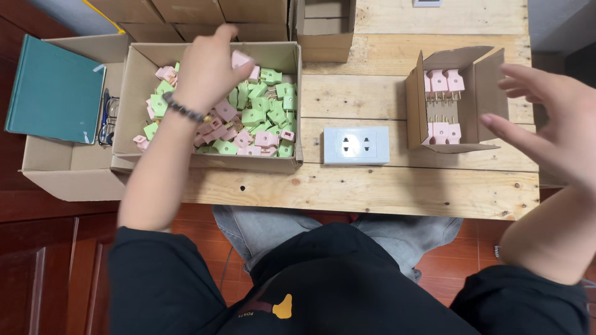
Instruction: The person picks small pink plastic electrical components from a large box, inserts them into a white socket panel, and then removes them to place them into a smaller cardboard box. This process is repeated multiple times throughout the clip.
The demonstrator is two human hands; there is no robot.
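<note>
Reaching into the large cardboard box point(133, 74) of loose plug adapters, the left hand point(205, 71) hovers over the heap with its fingers curled, pinching a pink plug adapter point(242, 60) between thumb and fingertips at the far side of the pile. Pink and green adapters point(264, 115) lie jumbled beneath and to the right of that hand, filling most of the box floor. A beaded bracelet point(183, 110) circles the left wrist. The right hand point(552, 127) hangs open at the right edge of the wooden table point(372, 189), fingers spread and holding nothing, just beside a small open carton point(478, 80) in which pink adapters point(444, 80) stand packed in two rows with prongs facing each other. Between the two boxes a white wall socket point(356, 145) lies flat on the planks. A green notebook point(53, 90) rests in another box at the far left.
</note>
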